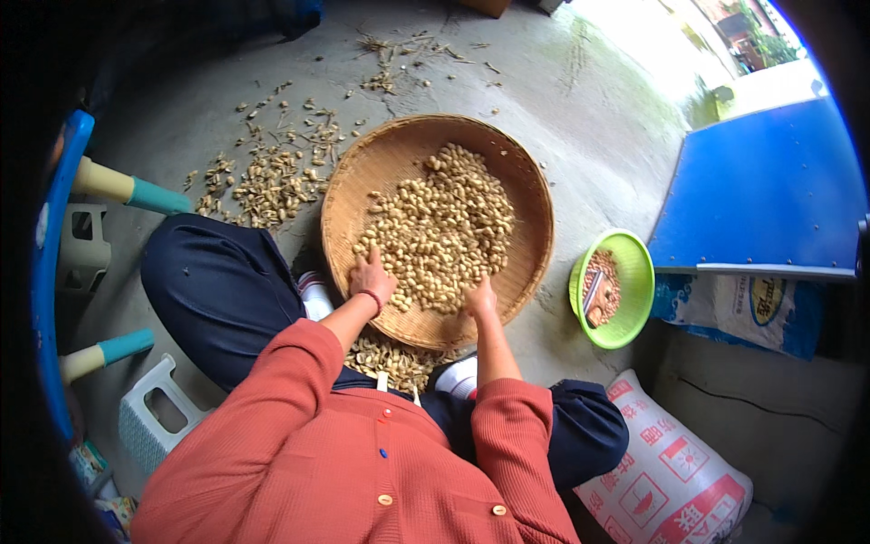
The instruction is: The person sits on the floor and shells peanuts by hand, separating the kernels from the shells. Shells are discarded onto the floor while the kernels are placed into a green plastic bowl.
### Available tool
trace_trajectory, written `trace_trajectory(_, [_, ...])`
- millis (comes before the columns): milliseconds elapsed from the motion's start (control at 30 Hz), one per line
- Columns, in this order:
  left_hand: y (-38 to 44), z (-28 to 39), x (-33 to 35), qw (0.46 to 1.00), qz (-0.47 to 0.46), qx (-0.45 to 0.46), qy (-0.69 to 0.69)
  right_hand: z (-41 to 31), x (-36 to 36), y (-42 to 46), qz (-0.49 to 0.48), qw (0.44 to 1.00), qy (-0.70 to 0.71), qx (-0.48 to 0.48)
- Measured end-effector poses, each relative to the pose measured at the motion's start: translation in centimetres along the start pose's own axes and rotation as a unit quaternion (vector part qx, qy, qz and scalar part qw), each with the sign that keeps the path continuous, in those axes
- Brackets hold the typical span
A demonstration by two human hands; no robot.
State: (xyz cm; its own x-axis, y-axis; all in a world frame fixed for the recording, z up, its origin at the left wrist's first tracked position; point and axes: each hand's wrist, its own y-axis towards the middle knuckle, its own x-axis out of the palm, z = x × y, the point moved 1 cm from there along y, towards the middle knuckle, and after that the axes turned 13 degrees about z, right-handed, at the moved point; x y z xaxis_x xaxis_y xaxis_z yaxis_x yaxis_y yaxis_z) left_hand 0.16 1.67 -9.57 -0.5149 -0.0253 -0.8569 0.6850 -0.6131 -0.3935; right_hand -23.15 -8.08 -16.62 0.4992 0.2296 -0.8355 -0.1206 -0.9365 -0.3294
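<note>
A round woven bamboo basket (346,170) sits in front of me between my knees, holding a wide heap of unshelled peanuts (442,231). My left hand (372,277), with a red band at the wrist, is at the heap's near left edge; its fingers are apart and touch the peanuts. Across the heap, at its near right edge, is my right hand (481,298). One finger or the thumb points forward, and its other fingers are mostly hidden from above. Beneath the basket's near rim lies a pile of peanut shells (401,359).
To the right stands a green plastic basket (642,299) with shelled peanuts (608,272) and a small tool in it. A blue metal panel (761,190) and a printed woven sack (673,462) lie beyond. Shells (272,190) litter the floor at left, near a plastic stool (160,408).
</note>
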Motion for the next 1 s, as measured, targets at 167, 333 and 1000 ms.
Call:
trace_trajectory(167, [-0.3, -0.1, 1.1, 0.997, 0.007, 0.056, 0.050, -2.8, 3.8, -5.0, 0.005, 0.991, -0.069, -0.114])
trace_trajectory(333, [0.1, 2.2, 2.6, 0.996, -0.020, 0.007, -0.082, -6.6, 3.2, -5.2, -0.017, 0.995, 0.002, -0.103])
trace_trajectory(1000, [15.3, 11.7, -0.5, 0.962, 0.013, 0.260, -0.081, -17.2, -18.5, 11.3, -0.194, 0.865, -0.244, -0.394])
